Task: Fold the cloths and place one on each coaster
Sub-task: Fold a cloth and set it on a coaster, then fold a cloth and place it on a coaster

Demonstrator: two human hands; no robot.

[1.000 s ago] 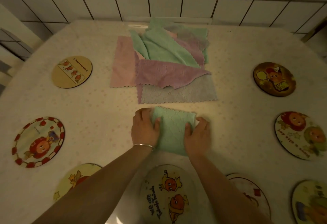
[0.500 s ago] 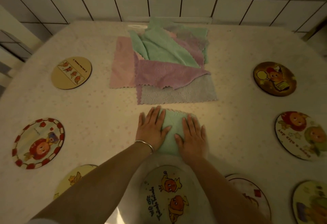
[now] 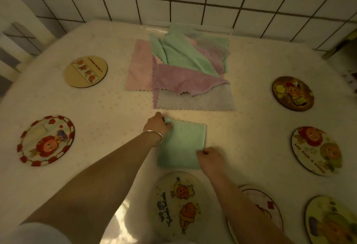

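Gripping opposite corners of the folded green cloth [image 3: 182, 145]: left hand [image 3: 157, 126] pinches the far-left corner, right hand [image 3: 210, 158] pinches the near-right corner. Cloth lies flat on the table [image 3: 100, 112], centre-front, between the unfolded cloth pile [image 3: 181, 77] and the nearest coaster [image 3: 178, 203], apart from both.

Handling (est.): light, soft, limp material; folds likely to open if lifted by one corner. Rec. support both sides, keep layers pinched together.

Appearance: pale green, fluffy texture, approx. square, scalloped far edge, layers aligned.
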